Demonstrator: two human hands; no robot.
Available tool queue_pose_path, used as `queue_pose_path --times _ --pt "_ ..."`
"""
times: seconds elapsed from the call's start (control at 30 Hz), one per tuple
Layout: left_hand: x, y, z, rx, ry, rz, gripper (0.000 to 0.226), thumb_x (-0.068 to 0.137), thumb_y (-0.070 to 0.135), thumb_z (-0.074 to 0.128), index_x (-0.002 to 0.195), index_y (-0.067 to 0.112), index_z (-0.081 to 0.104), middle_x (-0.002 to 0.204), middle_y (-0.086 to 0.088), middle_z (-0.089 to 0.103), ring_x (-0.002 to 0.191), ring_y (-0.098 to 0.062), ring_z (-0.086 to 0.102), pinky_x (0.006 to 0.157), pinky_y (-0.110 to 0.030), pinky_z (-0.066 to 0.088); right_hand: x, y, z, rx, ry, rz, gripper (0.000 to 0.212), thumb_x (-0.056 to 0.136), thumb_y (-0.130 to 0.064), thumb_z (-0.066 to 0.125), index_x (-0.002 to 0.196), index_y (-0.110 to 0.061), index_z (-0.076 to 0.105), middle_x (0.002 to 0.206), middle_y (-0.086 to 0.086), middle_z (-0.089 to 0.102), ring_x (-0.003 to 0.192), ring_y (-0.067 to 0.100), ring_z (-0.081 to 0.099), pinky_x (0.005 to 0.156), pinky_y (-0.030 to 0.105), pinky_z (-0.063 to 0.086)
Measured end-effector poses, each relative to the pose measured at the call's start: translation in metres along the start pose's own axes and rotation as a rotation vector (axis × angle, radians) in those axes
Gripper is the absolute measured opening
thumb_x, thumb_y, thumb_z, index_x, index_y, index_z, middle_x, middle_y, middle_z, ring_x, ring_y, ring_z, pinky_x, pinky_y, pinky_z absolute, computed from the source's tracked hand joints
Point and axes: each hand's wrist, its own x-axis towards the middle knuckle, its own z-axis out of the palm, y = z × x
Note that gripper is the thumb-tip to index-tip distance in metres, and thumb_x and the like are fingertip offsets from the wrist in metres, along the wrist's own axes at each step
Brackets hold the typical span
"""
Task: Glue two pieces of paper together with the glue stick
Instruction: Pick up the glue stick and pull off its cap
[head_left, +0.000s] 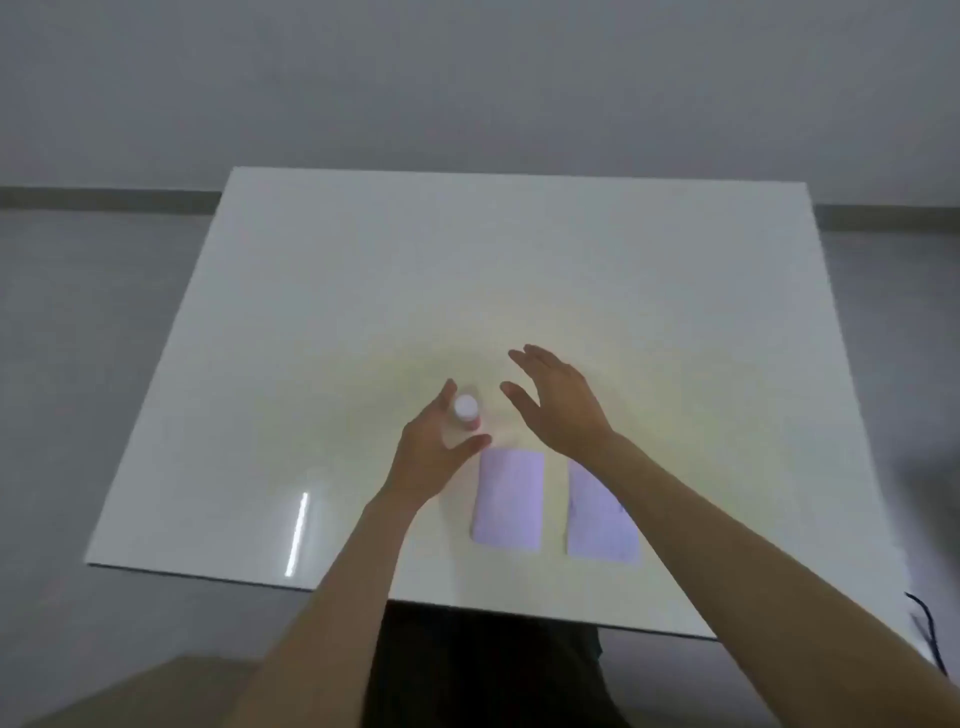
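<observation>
A glue stick (466, 409) with a white cap stands upright near the middle of the white table (519, 260). My left hand (434, 452) is curled around it, with the thumb at its near side and the fingers behind it. My right hand (558, 402) hovers just right of the stick, fingers spread and holding nothing. Two pale purple paper rectangles lie flat side by side near the front edge. The left paper (509, 499) is fully visible, while my right forearm partly covers the right paper (597, 519).
A bright streak of light reflection (297, 535) lies on the table's front left. Grey floor surrounds the table, and a dark cable (927, 623) runs past its front right corner.
</observation>
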Motion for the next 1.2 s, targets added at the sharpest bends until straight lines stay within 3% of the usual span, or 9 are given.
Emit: queue_pose_path --times 0.17,0.27,0.4,0.57,0.77,0.87,0.97,1.1,1.2 --pt "0.015 -0.018 0.018 -0.165 0.107 0.141 0.021 0.082 0.024 0.069 0.103 0.027 0.069 0.112 0.027 0.066 0.106 0.007 0.061 0.082 0.000 0.041 0.013 0.006 0.024 0.141 0.191 -0.192 0.038 0.096 -0.032 0.045 0.128 -0.015 0.054 0.140 0.009 0.050 0.127 0.023 0.049 0.105 0.039 0.038" --pt "0.019 -0.019 0.023 -0.167 0.182 0.258 0.012 0.081 0.022 0.069 0.089 0.032 0.070 0.084 0.026 0.072 0.082 0.009 0.066 0.071 -0.001 0.043 0.010 0.003 0.027 0.219 0.254 -0.294 0.034 0.095 -0.039 0.043 0.114 -0.019 0.063 0.112 0.003 0.063 0.091 0.017 0.062 0.081 0.029 0.047" --pt "0.011 -0.017 0.030 -0.060 0.263 0.448 0.026 0.082 0.022 0.070 0.108 0.021 0.069 0.082 0.014 0.069 0.076 0.002 0.063 0.070 -0.003 0.044 -0.007 -0.001 0.022 0.270 0.348 -0.343 0.042 0.088 -0.054 0.045 0.107 -0.021 0.061 0.078 0.001 0.066 0.055 -0.001 0.050 0.057 0.018 0.039" --pt "-0.025 -0.021 0.042 0.031 0.293 0.579 0.043 0.080 0.025 0.071 0.121 0.027 0.063 0.079 0.021 0.066 0.075 -0.002 0.061 0.072 -0.012 0.048 -0.056 0.011 0.027 0.298 0.344 -0.308 0.042 0.083 -0.057 0.053 0.091 -0.016 0.060 0.053 -0.006 0.055 0.051 0.005 0.052 0.051 0.021 0.041" --pt "-0.066 -0.018 0.048 0.218 0.387 0.590 0.033 0.073 0.029 0.077 0.102 0.028 0.063 0.089 0.007 0.071 0.082 -0.017 0.066 0.074 -0.033 0.052 -0.097 0.018 0.035 0.254 0.356 -0.266 0.033 0.081 -0.041 0.065 0.074 -0.010 0.057 0.054 -0.002 0.054 0.052 0.014 0.051 0.050 0.024 0.038" --pt "-0.069 -0.014 0.048 0.316 0.434 0.599 0.027 0.073 0.034 0.076 0.097 0.028 0.065 0.089 0.004 0.072 0.080 -0.018 0.064 0.069 -0.032 0.050 -0.104 0.027 0.034 0.268 0.298 -0.337 0.014 0.082 -0.026 0.067 0.083 -0.018 0.055 0.077 0.002 0.063 0.059 0.017 0.056 0.053 0.019 0.042" --pt "-0.069 -0.010 0.050 0.344 0.457 0.614 0.024 0.076 0.036 0.074 0.098 0.029 0.066 0.085 0.003 0.070 0.074 -0.018 0.061 0.062 -0.027 0.044 -0.105 0.035 0.032 0.311 0.200 -0.360 0.030 0.079 -0.026 0.071 0.104 -0.028 0.055 0.095 -0.002 0.061 0.066 0.017 0.061 0.059 0.009 0.044" --pt "-0.068 -0.005 0.056 0.402 0.482 0.650 0.024 0.076 0.034 0.074 0.098 0.029 0.067 0.081 0.002 0.067 0.073 -0.016 0.059 0.061 -0.025 0.040 -0.102 0.038 0.030 0.416 0.178 -0.151 0.043 0.078 -0.058 0.059 0.082 -0.015 0.060 0.061 0.001 0.067 0.038 0.014 0.056 0.042 0.018 0.042" --pt "-0.065 -0.005 0.057 0.424 0.481 0.665 0.025 0.075 0.031 0.075 0.099 0.028 0.068 0.083 0.001 0.068 0.077 -0.020 0.062 0.065 -0.029 0.047 -0.098 0.042 0.031 0.398 0.206 -0.206 0.022 0.088 -0.036 0.057 0.077 -0.016 0.059 0.066 -0.001 0.064 0.042 0.014 0.056 0.049 0.024 0.043"
